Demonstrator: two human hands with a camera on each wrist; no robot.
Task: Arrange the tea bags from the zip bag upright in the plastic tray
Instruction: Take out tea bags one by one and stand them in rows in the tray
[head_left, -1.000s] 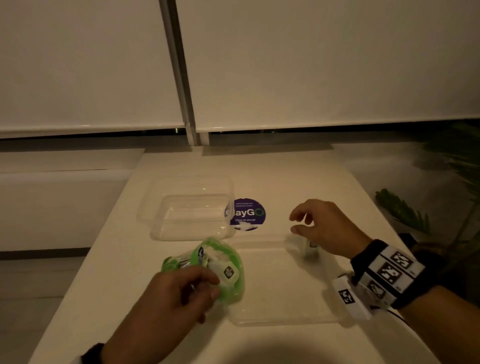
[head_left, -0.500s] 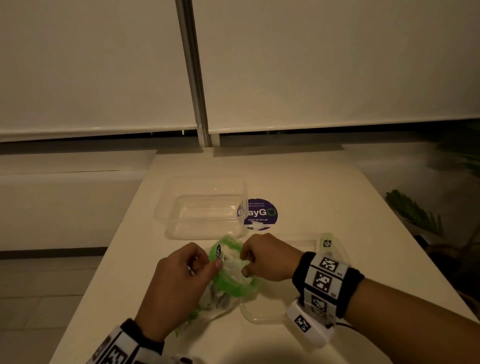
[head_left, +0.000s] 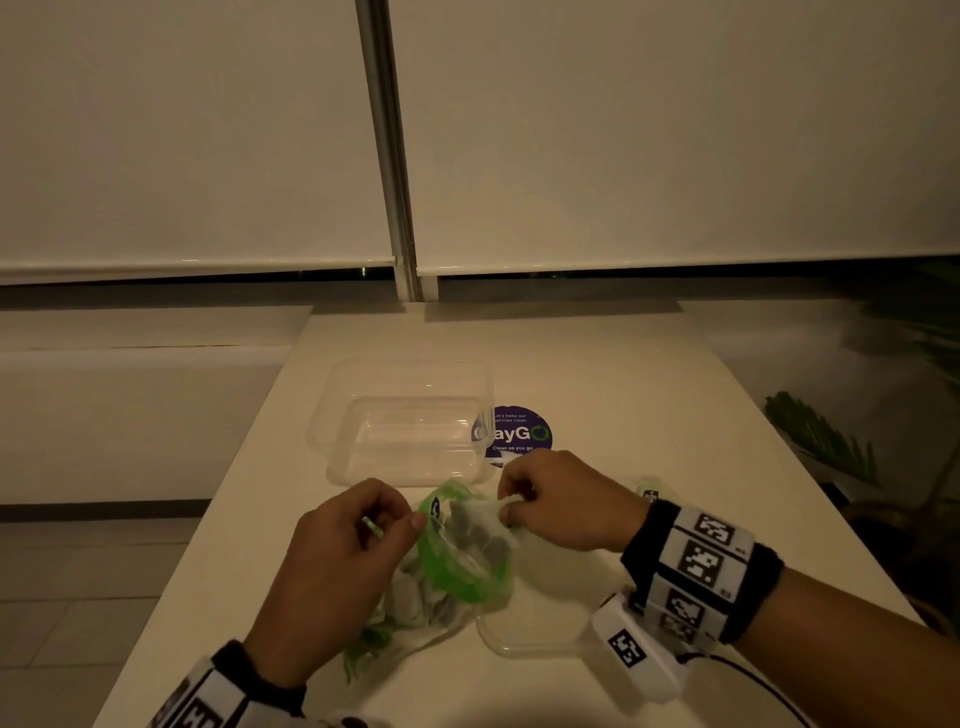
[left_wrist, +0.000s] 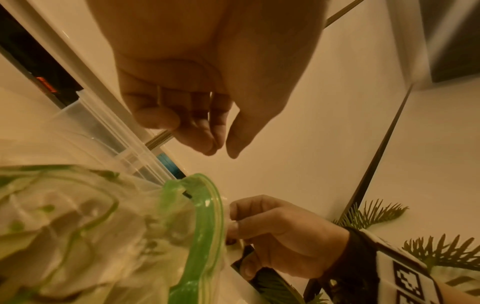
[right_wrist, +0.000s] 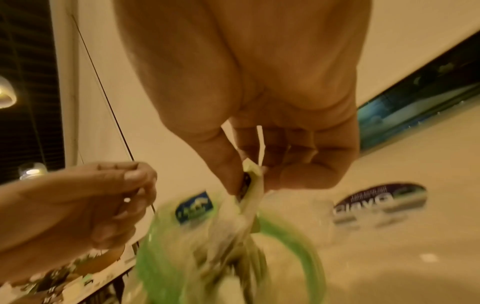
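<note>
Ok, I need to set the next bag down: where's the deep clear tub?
In the head view the clear tub sits on the table, beyond the left hand, with the purple sticker at its right.

White table (head_left: 597, 364), round purple sticker (head_left: 519, 431) (partly covered), drawn window blinds (head_left: 675, 130), plant leaves (head_left: 821, 441).

Light: dim and yellow-brown in all three views.
Lamp: a small bright lamp (right_wrist: 5, 96) glows at the left edge of the right wrist view.
Shadows: a soft dark patch lies on the surface (head_left: 597, 364) at the bottom of the head view.
Blur: the bag (right_wrist: 233, 257) is smeared in the right wrist view; the left wrist view is soft.
Edges: straight lines bend near the corners.
Noise: dark parts look grainy.
</note>
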